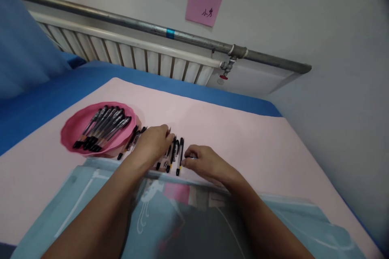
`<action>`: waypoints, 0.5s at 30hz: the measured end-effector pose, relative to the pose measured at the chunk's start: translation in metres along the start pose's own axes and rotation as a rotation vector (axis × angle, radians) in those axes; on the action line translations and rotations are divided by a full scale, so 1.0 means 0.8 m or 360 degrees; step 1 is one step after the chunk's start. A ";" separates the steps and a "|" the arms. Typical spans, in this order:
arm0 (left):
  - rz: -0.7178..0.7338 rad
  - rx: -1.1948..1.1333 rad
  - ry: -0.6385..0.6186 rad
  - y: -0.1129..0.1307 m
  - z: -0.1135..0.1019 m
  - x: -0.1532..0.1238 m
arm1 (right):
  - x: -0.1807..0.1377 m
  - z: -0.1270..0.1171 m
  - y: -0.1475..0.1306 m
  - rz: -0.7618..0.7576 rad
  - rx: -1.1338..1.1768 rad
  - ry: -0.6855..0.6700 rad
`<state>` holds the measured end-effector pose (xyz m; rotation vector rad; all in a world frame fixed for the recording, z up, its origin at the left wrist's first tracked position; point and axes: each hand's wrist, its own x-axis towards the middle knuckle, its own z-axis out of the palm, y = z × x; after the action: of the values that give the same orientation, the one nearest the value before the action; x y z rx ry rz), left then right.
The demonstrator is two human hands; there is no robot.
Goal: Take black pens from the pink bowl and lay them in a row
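Head view showed the work partway—a batch of pens [103, 128] lay in the plate [69, 130], while loose pens [181, 149] lay on the mat [249, 137] beneath the left hand [153, 142], curled over them, and touching the right hand [204, 164]—whether either gripped one, I couldn't tell.

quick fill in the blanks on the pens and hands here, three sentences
1. The plate holding a batch of pens is ____ in colour.
2. The left hand rests over the loose pens, which lie to the ____ of the plate.
3. The pipe on the wall bears a band of ____ tape.
Missing words: pink; right; blue.
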<state>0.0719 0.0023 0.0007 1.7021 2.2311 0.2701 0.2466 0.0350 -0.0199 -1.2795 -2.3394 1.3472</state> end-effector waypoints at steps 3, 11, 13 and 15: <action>0.0006 0.0013 -0.0011 0.000 0.001 0.000 | 0.004 -0.001 0.001 0.0009 -0.0015 0.0234; 0.0017 0.0018 -0.0025 0.000 0.001 0.000 | 0.008 0.000 0.011 -0.0136 -0.0339 0.0360; 0.0019 0.0016 -0.0032 -0.001 0.001 0.001 | 0.010 0.001 0.013 -0.0152 -0.0350 0.0363; 0.0027 0.0017 -0.0035 -0.001 0.002 0.001 | 0.013 0.003 0.017 -0.0171 -0.0336 0.0419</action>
<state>0.0717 0.0026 -0.0008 1.7216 2.2073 0.2430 0.2467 0.0445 -0.0343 -1.2747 -2.3708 0.8598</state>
